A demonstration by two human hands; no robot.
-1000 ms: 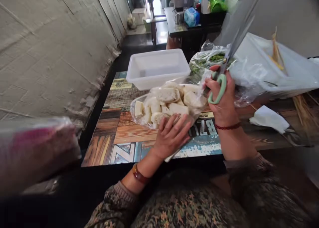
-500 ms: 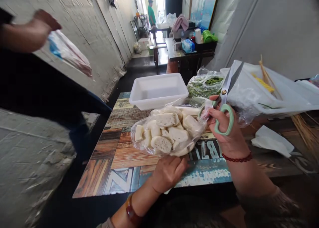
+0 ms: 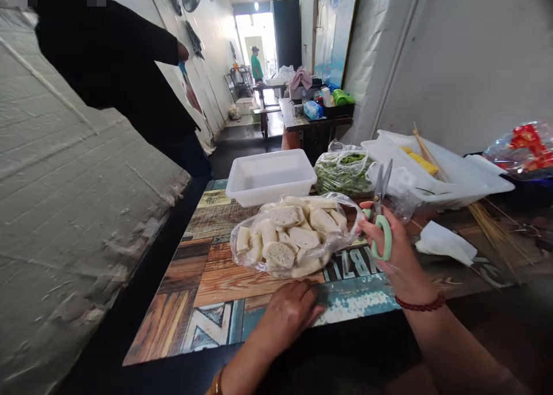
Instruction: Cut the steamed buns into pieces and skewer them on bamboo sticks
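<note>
My right hand (image 3: 395, 234) is closed around a pair of scissors (image 3: 382, 237) with pale green handles, blades pointing up and slightly parted. Its fingertips also pinch the edge of a clear plastic bag (image 3: 355, 209). That bag lies on the patterned table, its mouth spread, full of thick white porous slices (image 3: 280, 254) whose exact kind I cannot tell. My left hand (image 3: 290, 310) rests at the table's near edge just below the bag, loosely curled with the thumb apart and nothing visible in it.
Behind the bag stand a white plastic tub (image 3: 271, 179) and a bag of green leaves (image 3: 343, 173). A white tray (image 3: 466, 190) with skewers, a crumpled tissue (image 3: 444, 242) and thin sticks (image 3: 492, 234) lie right. A person in black (image 3: 125, 67) is at left; another in green (image 3: 256, 67) stands far back.
My view has tilted up. The person in black has moved away down the passage with a plastic bag. My left hand has loosened from a fist; my right still holds scissors and bag edge.
</note>
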